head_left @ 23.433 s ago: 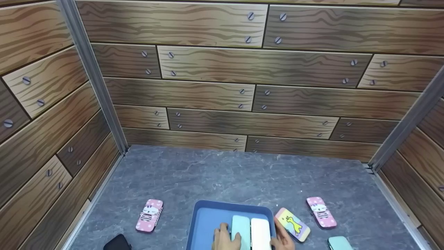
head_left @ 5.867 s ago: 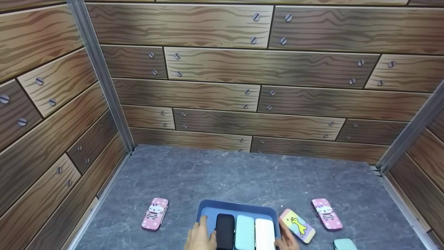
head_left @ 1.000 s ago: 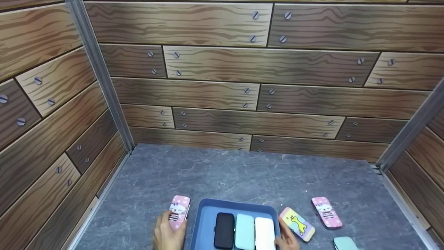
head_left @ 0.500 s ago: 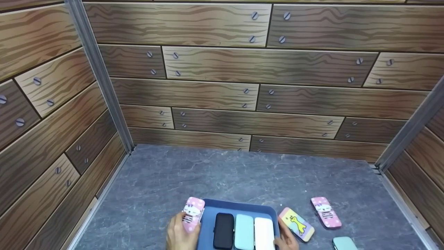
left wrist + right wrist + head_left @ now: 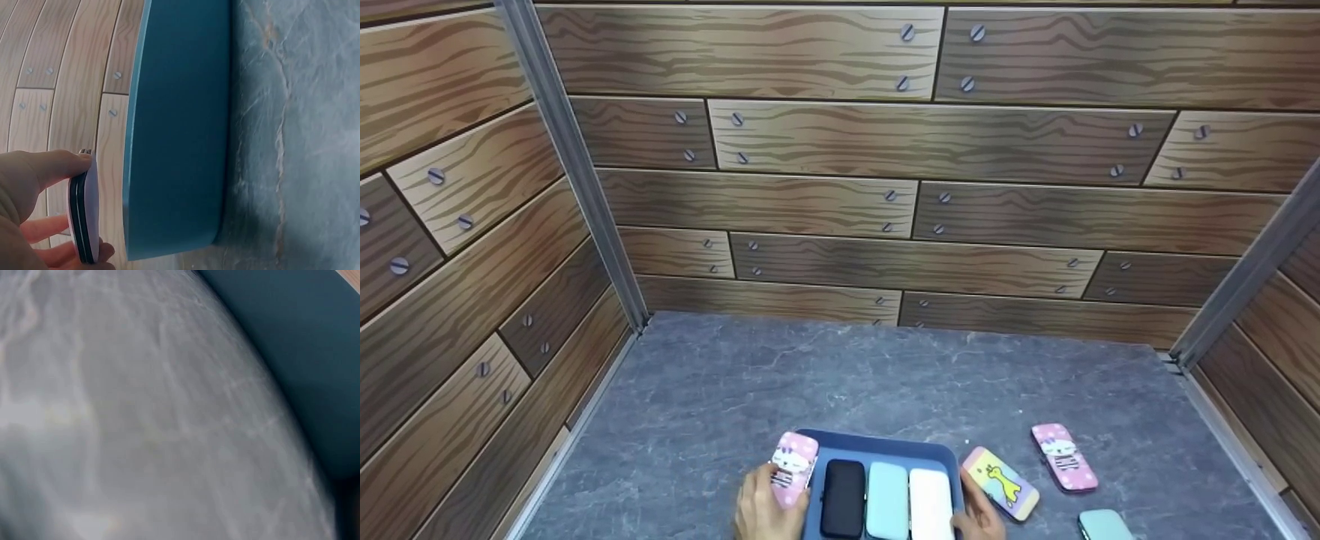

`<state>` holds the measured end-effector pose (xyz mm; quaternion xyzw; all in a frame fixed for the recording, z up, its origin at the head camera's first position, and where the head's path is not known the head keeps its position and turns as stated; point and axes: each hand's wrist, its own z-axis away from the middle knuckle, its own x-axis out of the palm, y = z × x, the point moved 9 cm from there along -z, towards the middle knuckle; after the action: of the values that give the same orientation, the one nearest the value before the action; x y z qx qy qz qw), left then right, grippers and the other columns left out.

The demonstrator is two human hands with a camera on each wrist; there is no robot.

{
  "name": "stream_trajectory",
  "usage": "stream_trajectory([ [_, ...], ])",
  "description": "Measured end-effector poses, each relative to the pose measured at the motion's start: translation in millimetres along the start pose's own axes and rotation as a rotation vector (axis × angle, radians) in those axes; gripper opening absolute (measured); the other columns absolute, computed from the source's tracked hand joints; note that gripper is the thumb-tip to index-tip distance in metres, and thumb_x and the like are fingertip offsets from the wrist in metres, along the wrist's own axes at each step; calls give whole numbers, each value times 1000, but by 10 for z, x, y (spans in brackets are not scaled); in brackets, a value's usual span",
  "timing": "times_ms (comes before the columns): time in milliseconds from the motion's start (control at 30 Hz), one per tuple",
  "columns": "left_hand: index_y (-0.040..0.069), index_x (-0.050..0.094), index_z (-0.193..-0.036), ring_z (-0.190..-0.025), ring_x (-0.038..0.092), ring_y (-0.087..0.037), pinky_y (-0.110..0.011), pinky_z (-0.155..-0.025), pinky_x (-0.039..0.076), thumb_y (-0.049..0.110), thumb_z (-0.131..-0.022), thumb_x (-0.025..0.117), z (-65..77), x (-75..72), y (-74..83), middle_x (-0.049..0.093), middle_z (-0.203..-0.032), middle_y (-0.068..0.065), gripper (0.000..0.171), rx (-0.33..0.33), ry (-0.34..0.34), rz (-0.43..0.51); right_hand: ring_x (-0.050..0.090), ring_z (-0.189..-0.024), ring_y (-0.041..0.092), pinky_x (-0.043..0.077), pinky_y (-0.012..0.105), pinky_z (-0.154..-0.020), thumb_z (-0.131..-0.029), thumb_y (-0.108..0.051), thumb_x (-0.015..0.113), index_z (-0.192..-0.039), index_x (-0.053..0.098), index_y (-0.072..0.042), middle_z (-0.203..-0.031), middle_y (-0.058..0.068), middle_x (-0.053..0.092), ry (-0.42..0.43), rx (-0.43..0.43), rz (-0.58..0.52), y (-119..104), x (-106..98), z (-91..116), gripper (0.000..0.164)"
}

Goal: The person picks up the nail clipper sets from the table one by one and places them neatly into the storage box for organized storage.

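Note:
My left hand (image 5: 769, 506) pinches a slim pink cat-print case (image 5: 795, 466) between thumb and fingers, held over the left rim of the blue tray (image 5: 877, 441). The left wrist view catches this pink case (image 5: 84, 211) edge-on, with dark seams and a small metal clasp, above the level of the tray wall (image 5: 177, 129). Inside the tray a black case (image 5: 844, 499), a mint case (image 5: 887, 500) and a white case (image 5: 931, 504) lie side by side. My right hand (image 5: 981, 514) grips the tray's right wall, thumb inside and fingers outside.
A giraffe-print case (image 5: 1001, 484) lies just right of the tray, near my right fingers. Farther right are another pink cat-print case (image 5: 1065, 457) and a mint case (image 5: 1104, 525), cut off by the frame. Wood-print walls (image 5: 810, 135) enclose the grey marbled surface (image 5: 825, 375).
Over the last second my left hand has carried the pink case rightward, from beside the tray to over its left rim. Earlier, the black case came into the tray. My right hand stays put.

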<state>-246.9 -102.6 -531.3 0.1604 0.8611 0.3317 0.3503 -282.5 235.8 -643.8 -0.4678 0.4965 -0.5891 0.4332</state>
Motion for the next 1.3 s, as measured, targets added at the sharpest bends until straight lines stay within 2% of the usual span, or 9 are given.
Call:
stream_trajectory([
  [100, 7, 63, -91, -75, 57, -31, -48, -60, 48, 19, -42, 88, 39, 24, 24, 60, -84, -8, 56, 19, 15, -21, 38, -120, -6, 35, 8, -92, -68, 16, 46, -142, 28, 9, -146, 28, 27, 4, -26, 0, -10, -10, -1, 76],
  [167, 7, 63, -89, -73, 56, -31, -47, -59, 47, 19, -40, 87, 69, 36, 44, 57, -81, -8, 57, 52, 46, -33, 40, -113, -13, 35, 8, -92, -68, 17, 45, -142, 28, 11, -146, 29, 26, -4, -40, -11, -13, -6, 0, 76],
  [333, 5, 60, -85, -66, 51, -31, -45, -56, 46, 17, -32, 86, 156, 73, 88, 52, -75, -9, 60, 156, 138, -67, 42, -110, -13, 37, 9, -91, -68, 16, 45, -142, 27, 9, -147, 28, 26, 2, -18, -47, 14, -5, -1, 76],
  [400, 3, 60, -84, -65, 50, -30, -45, -56, 46, 16, -31, 85, 183, 97, 101, 50, -75, -10, 60, 174, 150, -79, 43, -110, -13, 37, 9, -91, -67, 16, 45, -142, 29, 9, -147, 27, 27, 16, -14, -52, 17, -12, -1, 77],
  [667, 1, 58, -85, -68, 43, -29, -42, -54, 44, 18, -34, 82, 235, 201, 137, 45, -76, -11, 59, 204, 81, -127, 42, -112, -11, 36, 8, -92, -67, 20, 42, -140, 29, 12, -145, 31, 26, 29, -68, -46, -27, -13, 3, 75],
  [967, -3, 57, -89, -77, 41, -36, -42, -57, 44, 15, -37, 85, 253, 324, 159, 44, -81, -18, 62, 210, -39, -218, 37, -120, -5, 33, 7, -93, -68, 15, 43, -143, 29, 7, -148, 24, 28, 24, 13, -35, 27, -9, 3, 76],
  [1100, -4, 54, -90, -81, 41, -37, -42, -54, 47, 12, -38, 85, 246, 371, 148, 43, -86, -20, 62, 171, -48, -251, 33, -129, 7, 34, 7, -92, -69, 15, 44, -143, 29, 6, -148, 24, 28, 20, 24, -24, 33, -4, 5, 77],
  [1200, -3, 52, -89, -81, 40, -36, -42, -52, 47, 8, -40, 82, 230, 395, 125, 41, -88, -20, 58, 126, -59, -244, 27, -134, 22, 35, 7, -91, -69, 16, 43, -143, 29, 7, -147, 25, 29, 25, 30, -20, 36, -2, 0, 76],
  [1300, -2, 51, -88, -82, 40, -35, -42, -52, 46, 6, -42, 80, 212, 422, 106, 40, -89, -19, 55, 95, -77, -232, 23, -136, 31, 36, 7, -88, -70, 15, 42, -143, 28, 6, -148, 25, 28, 29, 55, -17, 50, -3, -6, 75],
])
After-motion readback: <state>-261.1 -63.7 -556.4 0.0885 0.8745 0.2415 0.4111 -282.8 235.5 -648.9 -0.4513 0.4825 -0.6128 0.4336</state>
